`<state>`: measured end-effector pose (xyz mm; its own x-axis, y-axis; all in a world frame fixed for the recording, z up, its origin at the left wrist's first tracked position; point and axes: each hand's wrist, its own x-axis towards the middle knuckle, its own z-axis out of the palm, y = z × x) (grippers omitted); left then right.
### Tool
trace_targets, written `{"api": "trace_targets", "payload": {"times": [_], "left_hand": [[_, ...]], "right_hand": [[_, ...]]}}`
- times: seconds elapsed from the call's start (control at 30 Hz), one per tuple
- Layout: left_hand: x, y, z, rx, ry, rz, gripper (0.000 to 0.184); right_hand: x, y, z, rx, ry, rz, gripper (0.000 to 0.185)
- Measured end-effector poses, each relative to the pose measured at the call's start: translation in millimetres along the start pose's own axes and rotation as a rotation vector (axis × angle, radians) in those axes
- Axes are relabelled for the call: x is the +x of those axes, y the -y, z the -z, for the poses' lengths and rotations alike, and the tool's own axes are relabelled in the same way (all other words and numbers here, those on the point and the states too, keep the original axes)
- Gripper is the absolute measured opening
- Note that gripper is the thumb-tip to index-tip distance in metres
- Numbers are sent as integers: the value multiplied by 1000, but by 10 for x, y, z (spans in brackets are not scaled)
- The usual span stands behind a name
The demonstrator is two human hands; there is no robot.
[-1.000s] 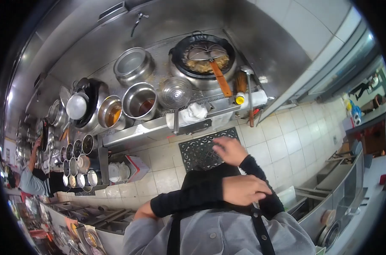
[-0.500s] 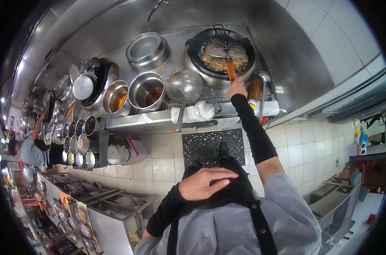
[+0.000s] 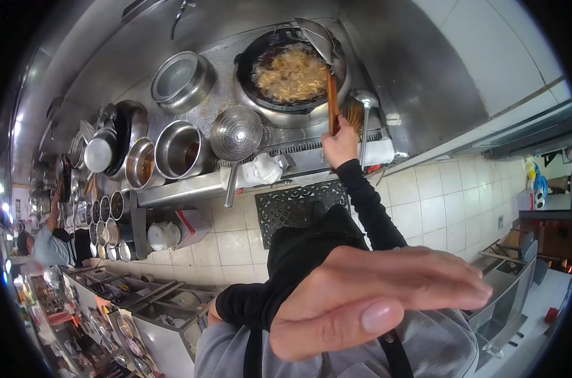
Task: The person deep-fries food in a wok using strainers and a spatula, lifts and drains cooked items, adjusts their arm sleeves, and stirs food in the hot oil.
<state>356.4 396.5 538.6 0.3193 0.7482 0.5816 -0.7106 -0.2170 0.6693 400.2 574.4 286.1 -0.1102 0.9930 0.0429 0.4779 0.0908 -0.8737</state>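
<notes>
My right hand [image 3: 341, 146] is closed around the long wooden handle [image 3: 332, 101] of a wire strainer [image 3: 317, 41]. The strainer's mesh head is tilted up at the back right rim of the black wok [image 3: 246, 91]. Inside the wok, brownish pieces of food bubble in liquid [image 3: 290, 74]. Close to the camera, in front of my chest, is my left hand [image 3: 368, 296], fingers stretched out together and nothing in it. Beside my right hand lie a straw brush [image 3: 353, 113], partly hidden, and a ladle [image 3: 364, 126].
A perforated skimmer [image 3: 236, 133] rests over the stove edge near a white cloth [image 3: 260, 169]. Steel pots [image 3: 181, 151] stand to the left, with a lidded pot [image 3: 184, 82] behind. A rubber mat [image 3: 279, 217] covers the floor ahead. Another person [image 3: 51, 246] is at far left.
The strainer has swung from over the food to the wok's right rim, its handle now nearly upright in view. My left hand has risen from my lap toward the camera.
</notes>
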Motion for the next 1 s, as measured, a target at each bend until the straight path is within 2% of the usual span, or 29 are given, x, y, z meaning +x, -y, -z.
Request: {"api": "trace_targets", "payload": {"times": [0.07, 0.13, 0.2, 0.27, 0.33, 0.37, 0.43, 0.47, 0.53, 0.6, 0.67, 0.73, 0.83, 0.9, 1.0], "left_hand": [[117, 51, -102, -6, -81, 6, 50], [220, 118, -241, 28, -200, -1, 68], [330, 122, -186, 76, -167, -33, 70], [382, 145, -110, 144, -129, -69, 70], [390, 280, 44, 318, -93, -253, 72], [441, 420, 163, 453, -79, -417, 74], [390, 373, 207, 558, -86, -406, 72], [358, 67, 136, 528, -108, -231, 68], [348, -164, 90, 497, -157, -49, 61], [336, -214, 108, 501, -209, -10, 60], [315, -260, 126, 501, -243, 43, 61], [283, -339, 245, 529, -136, 106, 62], [272, -428, 292, 482, -114, 156, 64], [286, -514, 347, 459, -93, 184, 65], [213, -461, 368, 407, -146, 109, 68]], "right_hand": [[61, -33, -62, 99, 66, -46, 47], [91, -28, -144, 184, 87, -99, 41], [133, 9, -213, 229, 154, -176, 41], [154, -3, -342, 198, 97, -76, 42], [166, -34, -465, 157, 38, 18, 43], [180, 41, -460, 131, 93, -21, 48], [134, 172, -498, 119, 41, 15, 51], [128, 231, -515, 112, 12, 36, 52], [171, 280, -565, 70, 44, 34, 56], [170, 317, -660, -18, 22, 106, 53], [106, 339, -750, -76, 31, 33, 55], [12, 361, -816, -92, 34, 0, 57], [-106, 436, -603, -75, 50, 21, 61], [-154, 290, -441, 42, 16, 61, 61], [-340, 321, 44, 255, 84, 74, 59]]}}
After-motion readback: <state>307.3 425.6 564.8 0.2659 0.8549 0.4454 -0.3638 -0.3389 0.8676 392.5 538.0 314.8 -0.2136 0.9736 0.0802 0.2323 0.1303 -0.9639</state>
